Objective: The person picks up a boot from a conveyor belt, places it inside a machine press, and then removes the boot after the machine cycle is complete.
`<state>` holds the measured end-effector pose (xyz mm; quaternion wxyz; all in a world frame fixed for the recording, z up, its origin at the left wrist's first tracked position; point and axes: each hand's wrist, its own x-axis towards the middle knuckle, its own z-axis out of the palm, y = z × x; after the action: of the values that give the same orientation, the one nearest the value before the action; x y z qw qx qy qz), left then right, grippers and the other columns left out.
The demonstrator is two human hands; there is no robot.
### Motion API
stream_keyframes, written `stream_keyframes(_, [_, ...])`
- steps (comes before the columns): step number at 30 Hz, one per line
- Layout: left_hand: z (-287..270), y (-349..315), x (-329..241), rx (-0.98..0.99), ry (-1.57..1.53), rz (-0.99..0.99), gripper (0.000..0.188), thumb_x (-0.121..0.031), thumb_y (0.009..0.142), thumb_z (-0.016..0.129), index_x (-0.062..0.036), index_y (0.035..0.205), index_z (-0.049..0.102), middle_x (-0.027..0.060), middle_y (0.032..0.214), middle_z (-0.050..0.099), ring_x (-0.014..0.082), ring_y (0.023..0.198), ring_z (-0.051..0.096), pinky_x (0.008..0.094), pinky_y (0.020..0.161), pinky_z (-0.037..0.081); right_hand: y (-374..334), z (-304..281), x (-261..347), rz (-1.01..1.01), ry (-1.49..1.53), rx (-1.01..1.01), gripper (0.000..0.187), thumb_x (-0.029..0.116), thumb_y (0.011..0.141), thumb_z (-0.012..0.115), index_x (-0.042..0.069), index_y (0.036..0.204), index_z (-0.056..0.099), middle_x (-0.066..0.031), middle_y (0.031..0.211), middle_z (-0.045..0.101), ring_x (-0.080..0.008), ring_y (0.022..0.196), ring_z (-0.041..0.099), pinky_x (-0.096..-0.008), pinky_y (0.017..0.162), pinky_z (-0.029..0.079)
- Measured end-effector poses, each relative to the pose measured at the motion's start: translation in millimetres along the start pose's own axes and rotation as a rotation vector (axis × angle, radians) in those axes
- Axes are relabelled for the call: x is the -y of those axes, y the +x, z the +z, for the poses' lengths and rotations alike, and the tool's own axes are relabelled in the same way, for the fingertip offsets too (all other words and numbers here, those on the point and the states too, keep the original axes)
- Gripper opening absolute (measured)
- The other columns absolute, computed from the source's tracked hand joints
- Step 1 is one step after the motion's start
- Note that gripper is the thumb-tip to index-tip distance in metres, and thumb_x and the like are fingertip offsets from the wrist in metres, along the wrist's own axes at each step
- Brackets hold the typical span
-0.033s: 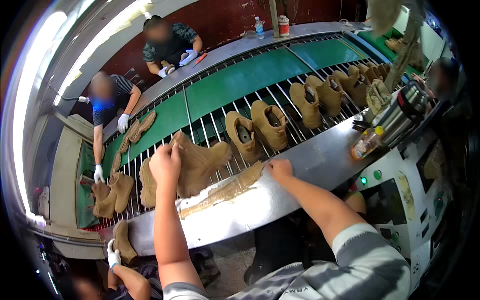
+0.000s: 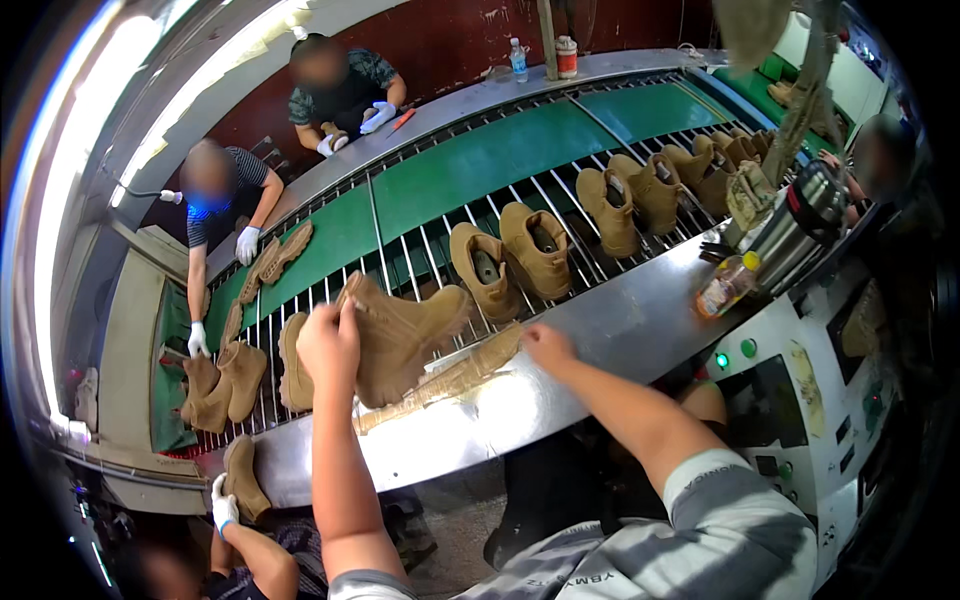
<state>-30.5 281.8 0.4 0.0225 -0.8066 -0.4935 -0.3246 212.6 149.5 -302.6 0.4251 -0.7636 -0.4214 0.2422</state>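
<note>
My left hand (image 2: pixel 329 345) is closed round the upper of a tan ankle boot (image 2: pixel 405 330), held tilted over the near edge of the conveyor, toe pointing right. Its sole faces down toward the metal ledge and is somewhat blurred. My right hand (image 2: pixel 548 348) is curled shut just above the ledge, beside the end of a strip of brown tape (image 2: pixel 440 384) stuck there. What its fingers hold, if anything, is hidden. Just behind my left hand another tan boot (image 2: pixel 295 365) stands on the rods. To the right sits a pair of boots (image 2: pixel 538 250) with openings facing up.
The conveyor has metal rods and green panels (image 2: pixel 450 180). More boots (image 2: pixel 607 212) line its near side. A steel flask (image 2: pixel 800 215) and a small bottle (image 2: pixel 728 285) stand right on the ledge (image 2: pixel 620 330). Co-workers' gloved hands (image 2: pixel 198 340) handle boots at left.
The boot in my left hand has come slightly lower and nearer, its toe shifting right. My right hand has moved a little left and nearer along the ledge.
</note>
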Motion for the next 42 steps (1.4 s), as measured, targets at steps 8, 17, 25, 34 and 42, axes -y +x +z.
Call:
stream_keyframes(8, [-94.4, -203.4, -120.6, -0.096, -0.534, 0.084, 0.019, -0.008, 0.081, 0.073, -0.0001, 0.071, 0.06, 0.0113, 0.066, 0.057, 0.0225, 0.058, 0.055, 0.0308, 0.054, 0.044, -175.5, -75.0, 173.9, 0.29, 1.665, 0.421, 0.078, 0.065, 0.092, 0.036, 0.007, 0.143, 0.038, -0.011, 0.139, 0.05, -0.0309, 0.125, 0.05, -0.0464, 0.107, 0.038])
stream_keyframes(17, [-100.4, -260.6, -199.5, 0.674, -1.422, 0.048, 0.086, -0.029, 0.079, 0.075, -0.0001, 0.145, 0.029, 0.0166, 0.145, 0.035, 0.0283, 0.133, 0.037, 0.0441, 0.107, 0.032, -236.4, -214.6, 80.3, 0.056, 1.656, 0.578, 0.083, 0.067, 0.092, 0.033, 0.0, 0.14, 0.039, -0.0213, 0.131, 0.053, -0.0316, 0.117, 0.056, -0.0461, 0.1, 0.045])
stream_keyframes(25, [-96.3, -269.1, -291.1, 1.153, -1.466, 0.076, 0.07, 0.017, 0.07, 0.038, 0.0057, 0.139, 0.039, 0.0153, 0.14, 0.048, 0.0223, 0.13, 0.046, 0.0334, 0.108, 0.035, -333.2, -304.4, 1.6, -0.039, 1.355, 0.403, 0.065, 0.046, 0.096, 0.045, 0.0, 0.142, 0.039, -0.018, 0.139, 0.05, -0.0297, 0.124, 0.052, -0.043, 0.107, 0.038])
stream_keyframes(34, [-68.8, -349.7, -412.0, 1.312, -1.375, 0.625, 0.058, 0.014, 0.073, 0.052, 0.0025, 0.13, 0.049, 0.0155, 0.13, 0.056, 0.0222, 0.121, 0.054, 0.032, 0.103, 0.039, -489.0, -381.4, -13.8, -0.085, 1.864, -0.031, 0.065, 0.034, 0.087, 0.052, 0.003, 0.143, 0.038, -0.0179, 0.14, 0.048, -0.0313, 0.123, 0.052, -0.0459, 0.107, 0.038])
stream_keyframes(42, [-41.3, -411.2, -507.5, 1.11, -1.346, 1.15, 0.056, 0.001, 0.067, 0.078, -0.0017, 0.119, 0.057, 0.0173, 0.126, 0.059, 0.0241, 0.115, 0.059, 0.0335, 0.09, 0.051, -600.5, -453.9, -16.3, -0.01, 1.316, -0.906, 0.084, 0.008, 0.071, 0.071, 0.003, 0.144, 0.031, -0.0162, 0.132, 0.052, -0.0306, 0.119, 0.055, -0.0434, 0.1, 0.045])
